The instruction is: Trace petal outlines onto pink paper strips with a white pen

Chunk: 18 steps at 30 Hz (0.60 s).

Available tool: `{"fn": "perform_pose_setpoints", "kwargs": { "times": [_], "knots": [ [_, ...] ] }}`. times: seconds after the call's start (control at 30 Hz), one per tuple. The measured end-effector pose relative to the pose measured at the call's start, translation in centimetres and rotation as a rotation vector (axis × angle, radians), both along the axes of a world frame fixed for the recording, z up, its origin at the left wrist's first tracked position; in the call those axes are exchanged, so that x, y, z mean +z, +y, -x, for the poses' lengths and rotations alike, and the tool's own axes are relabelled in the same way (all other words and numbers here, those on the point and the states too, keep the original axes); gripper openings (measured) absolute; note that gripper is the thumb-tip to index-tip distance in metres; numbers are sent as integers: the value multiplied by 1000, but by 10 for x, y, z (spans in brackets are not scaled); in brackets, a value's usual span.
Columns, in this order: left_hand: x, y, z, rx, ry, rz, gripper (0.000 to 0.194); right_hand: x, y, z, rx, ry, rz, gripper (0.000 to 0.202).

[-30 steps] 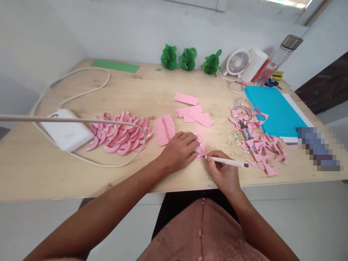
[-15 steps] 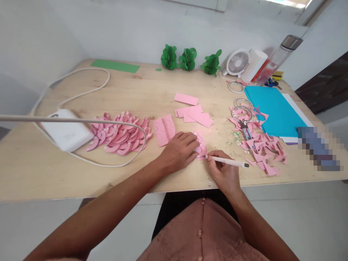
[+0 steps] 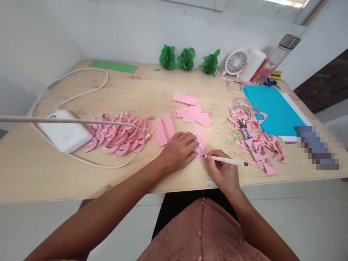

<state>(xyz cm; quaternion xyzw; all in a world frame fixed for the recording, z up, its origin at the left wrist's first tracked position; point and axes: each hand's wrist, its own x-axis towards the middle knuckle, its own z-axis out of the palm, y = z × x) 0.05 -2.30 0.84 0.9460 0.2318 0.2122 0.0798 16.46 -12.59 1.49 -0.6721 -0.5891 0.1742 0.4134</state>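
My right hand (image 3: 223, 170) grips a white pen (image 3: 227, 160) with a dark end. Its tip touches the lower right edge of a small pink paper piece (image 3: 200, 148) marked with curved outlines. From the left, my left hand (image 3: 181, 149) lies over that piece, fingers flat and pressing it to the table; part of the paper is hidden beneath. Just beyond the left hand is a creased pink sheet (image 3: 163, 130) with drawn curves. Plain pink paper strips (image 3: 194, 113) lie loosely overlapped farther back.
A heap of curved pink cutouts (image 3: 122, 134) lies left, near a white power bank (image 3: 66, 132) and looping cable. Right are pink scraps (image 3: 268, 154), scissors (image 3: 244, 128) and blue sheets (image 3: 272, 108). Green paper shapes (image 3: 186, 59), a small fan (image 3: 236, 62) and a bottle (image 3: 276, 59) stand at the back.
The whole view has shifted slightly. Both hands keep nearly the same places, with the pen tip still at the paper's lower right edge.
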Motion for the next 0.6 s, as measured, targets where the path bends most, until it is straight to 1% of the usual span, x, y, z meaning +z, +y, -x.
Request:
{"fn": "perform_pose_setpoints", "kwargs": {
  "times": [0.6],
  "knots": [
    [0, 0, 0, 2, -3, -4, 16, -2, 1, -1, -37, -19, 7, 12]
  ]
}}
